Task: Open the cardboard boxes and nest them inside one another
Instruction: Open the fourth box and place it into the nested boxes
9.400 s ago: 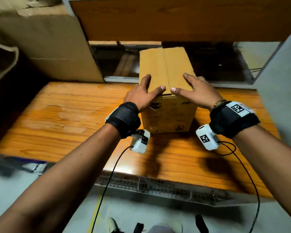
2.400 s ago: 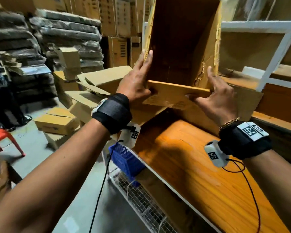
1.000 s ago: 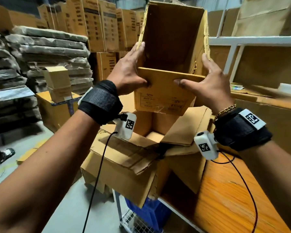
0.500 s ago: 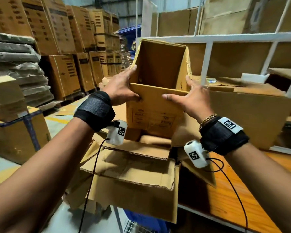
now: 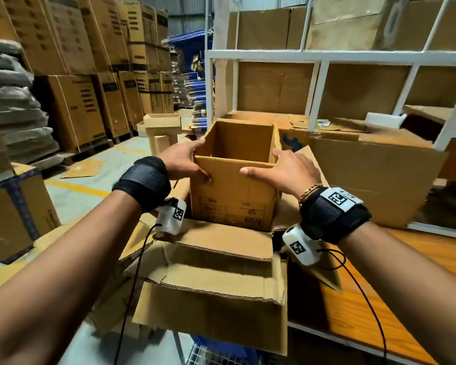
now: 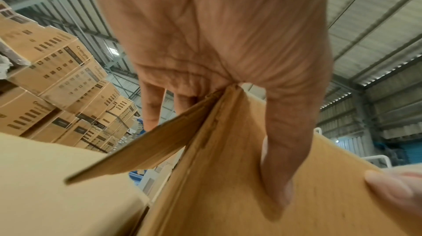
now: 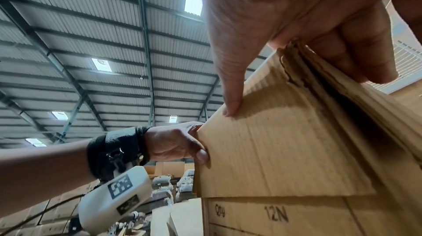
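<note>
Head view: we see the white shelf rack (image 5: 319,59) behind, then the orange worktop (image 5: 416,262) on the right. The big box (image 5: 211,306) sits at the worktop's left edge, flaps open. The small box (image 5: 232,196) stands upright, its bottom inside the big one. Our left hand (image 5: 182,162) and right hand (image 5: 287,169) grip its near top corners, thumbs on the front wall.

Shelf post (image 5: 316,96) close behind small box (image 5: 232,198)
</note>
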